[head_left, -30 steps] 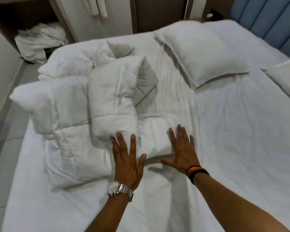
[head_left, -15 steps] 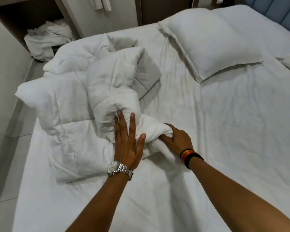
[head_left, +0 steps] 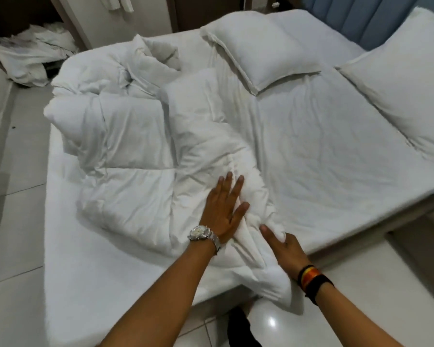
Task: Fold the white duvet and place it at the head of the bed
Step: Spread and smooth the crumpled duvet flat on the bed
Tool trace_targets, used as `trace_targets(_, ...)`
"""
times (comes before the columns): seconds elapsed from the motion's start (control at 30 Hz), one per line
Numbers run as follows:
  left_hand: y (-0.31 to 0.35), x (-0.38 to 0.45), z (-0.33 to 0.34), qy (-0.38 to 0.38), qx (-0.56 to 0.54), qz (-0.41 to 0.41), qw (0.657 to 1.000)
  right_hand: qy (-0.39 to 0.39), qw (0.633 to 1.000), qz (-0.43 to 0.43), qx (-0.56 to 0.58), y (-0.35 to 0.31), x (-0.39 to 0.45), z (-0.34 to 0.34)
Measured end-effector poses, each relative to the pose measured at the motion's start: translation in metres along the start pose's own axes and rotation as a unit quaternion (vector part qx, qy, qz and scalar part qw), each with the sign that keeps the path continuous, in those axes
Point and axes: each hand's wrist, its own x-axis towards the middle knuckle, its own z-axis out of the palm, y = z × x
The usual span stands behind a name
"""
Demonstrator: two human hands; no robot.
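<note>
The white duvet (head_left: pixel 135 146) lies crumpled in thick folds on the left half of the bed (head_left: pixel 323 159). One end of it trails toward me and hangs over the near bed edge. My left hand (head_left: pixel 224 209), with a silver watch, rests flat on that trailing part, fingers spread. My right hand (head_left: pixel 283 246), with a striped wristband, is closed on a bunch of the same trailing fabric near the bed edge.
Two white pillows (head_left: pixel 258 46) (head_left: pixel 406 78) lie near the blue padded headboard (head_left: pixel 376 18) at the upper right. A heap of white linen (head_left: pixel 33 56) sits on the floor by a dark wardrobe at the upper left. Pale floor tiles (head_left: pixel 8 221) surround the bed.
The duvet's near end has been dragged toward me and now hangs over the bed edge. My right hand went from flat to gripping the fabric. The view has pulled back.
</note>
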Motion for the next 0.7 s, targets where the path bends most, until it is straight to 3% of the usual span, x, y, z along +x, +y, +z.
trace_targets(0.17,0.026,-0.058,0.069,-0.197,0.070,-0.022,0.978,0.118,0.986,0.116,0.019,0.076,-0.028,-0.028)
trace_targets(0.23,0.028,-0.076,0.082,-0.208,0.068,-0.052,0.974,0.166,0.981,0.101,-0.014,0.092,-0.026,-0.027)
trace_targets(0.33,0.024,-0.091,0.079,-0.153,0.059,-0.046,0.985,0.169,0.976,0.022,-0.134,0.090,-0.019,-0.020)
trace_targets(0.43,-0.006,-0.102,0.057,-0.048,0.082,-0.040,0.995,0.140,0.947,-0.119,-0.262,0.064,-0.004,0.005)
trace_targets(0.53,-0.056,-0.105,0.019,0.036,0.132,-0.127,0.982,0.077,0.912,-0.220,-0.338,0.030,0.021,0.048)
trace_targets(0.7,-0.156,-0.116,-0.048,0.131,0.118,-0.301,0.937,-0.019,0.861,-0.272,-0.429,-0.012,0.069,0.137)
